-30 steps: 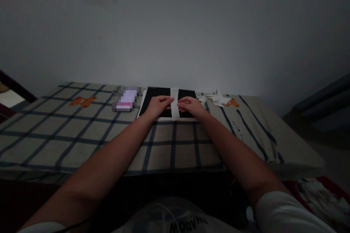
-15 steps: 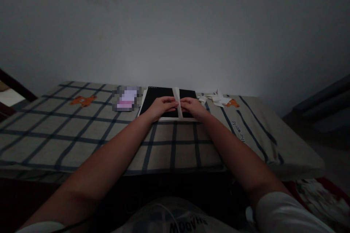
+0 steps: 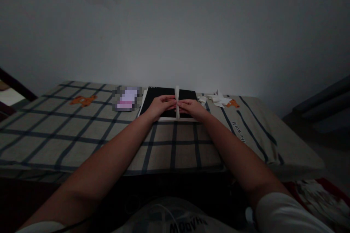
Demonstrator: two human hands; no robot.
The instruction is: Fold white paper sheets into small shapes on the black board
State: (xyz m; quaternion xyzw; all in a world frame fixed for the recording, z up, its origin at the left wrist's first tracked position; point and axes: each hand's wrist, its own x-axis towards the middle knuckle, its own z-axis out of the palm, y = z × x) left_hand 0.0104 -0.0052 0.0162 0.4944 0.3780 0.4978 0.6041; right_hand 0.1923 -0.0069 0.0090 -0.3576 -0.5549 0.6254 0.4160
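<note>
A narrow white strip of paper (image 3: 177, 92) stands upright between my hands, pinched at its middle. My left hand (image 3: 162, 106) grips it from the left with thumb and fingertips. From the right, my right hand (image 3: 193, 108) pinches the same strip, its fingertips meeting those of the left. Beneath both hands lies a black flat notebook or folder (image 3: 155, 93), with a white edge showing along its left and front sides. The fingers hide the middle of the strip.
Several torn or folded white paper pieces (image 3: 218, 97) lie right of the black notebook. A blurred phone-like screen (image 3: 127, 98) rests to the left. A checked cloth (image 3: 115, 127) with orange bear prints covers the table, which meets a grey wall (image 3: 175, 36) behind.
The paper strip has turned and drawn narrower between my fingers, its top shifting slightly. My right fingertips have moved a little left, closer to my left hand.
</note>
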